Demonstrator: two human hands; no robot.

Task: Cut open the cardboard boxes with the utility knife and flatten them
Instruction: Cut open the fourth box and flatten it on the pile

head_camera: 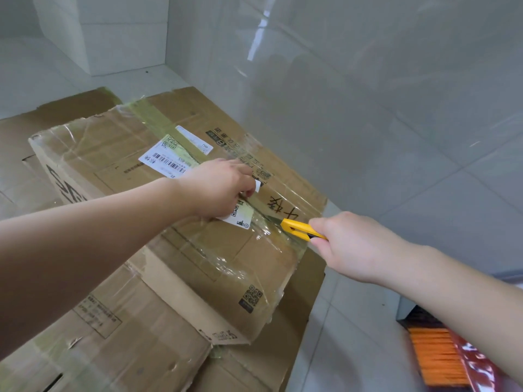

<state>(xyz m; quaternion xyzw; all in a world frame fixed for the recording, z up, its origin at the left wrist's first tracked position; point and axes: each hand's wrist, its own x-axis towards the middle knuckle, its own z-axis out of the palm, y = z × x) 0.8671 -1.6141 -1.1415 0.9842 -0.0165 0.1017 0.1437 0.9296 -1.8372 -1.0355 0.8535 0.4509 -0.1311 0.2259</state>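
Note:
A taped cardboard box (119, 154) with white shipping labels lies on top of flattened cardboard (135, 343) on the floor. My left hand (218, 188) rests on the box's top, its fingers curled against the tape seam beside a label. My right hand (353, 247) grips a yellow utility knife (300, 229), whose tip is at the taped centre seam near the box's right edge. The blade itself is too small to make out.
White tiled floor (424, 193) spreads to the right and behind. A white step or block (113, 38) stands at the back left. An orange-bristled brush with a red part (441, 357) lies at the lower right, close to my right arm.

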